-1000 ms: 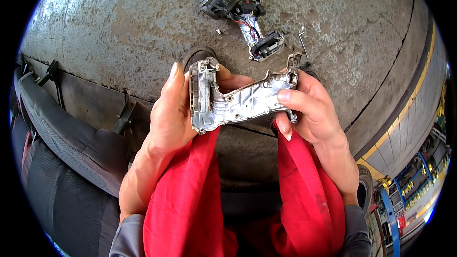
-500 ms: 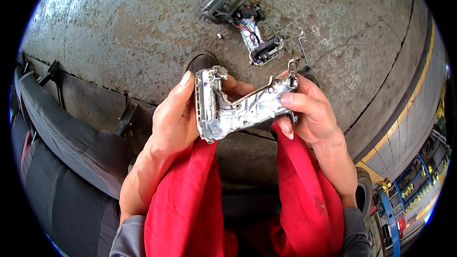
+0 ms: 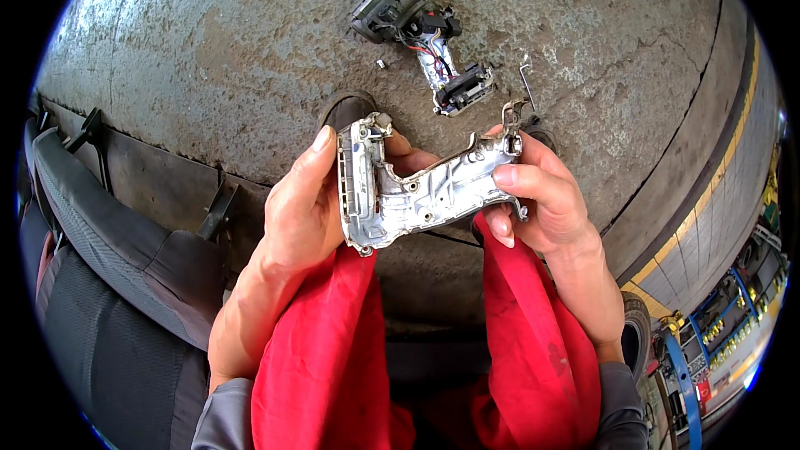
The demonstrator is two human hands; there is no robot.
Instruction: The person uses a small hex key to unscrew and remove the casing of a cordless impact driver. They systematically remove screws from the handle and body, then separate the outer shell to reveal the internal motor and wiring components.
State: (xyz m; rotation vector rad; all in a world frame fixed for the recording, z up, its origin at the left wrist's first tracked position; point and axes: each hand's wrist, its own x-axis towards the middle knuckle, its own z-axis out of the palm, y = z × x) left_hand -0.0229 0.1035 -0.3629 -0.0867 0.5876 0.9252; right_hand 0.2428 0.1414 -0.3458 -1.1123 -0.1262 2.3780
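Between my hands, above my knees, is a silvery-white power tool housing half (image 3: pixel 433 192), its ribbed inner side facing up. My left hand (image 3: pixel 302 196) is closed around the wide end, thumb along the outer edge and fingers behind. My right hand (image 3: pixel 546 192) grips the narrower end, thumb on top and fingertips below. Beyond them on the floor lies the opened power tool (image 3: pixel 433 42), with a dark bulky part at the far end, red and dark wires in a pale handle shell, and a black block at the near end.
A thin metal hex key or similar rod (image 3: pixel 529 87) and a small pale piece (image 3: pixel 381 64) lie on the worn concrete floor (image 3: pixel 208 58). Dark vehicle seats (image 3: pixel 125 317) stand at left. A tyre (image 3: pixel 636 333) and a blue-framed rack (image 3: pixel 725 317) are at right.
Both hands keep their grip. The wide end of the housing half has shifted slightly left and tilted a little; the floor items appear marginally displaced left with the view.
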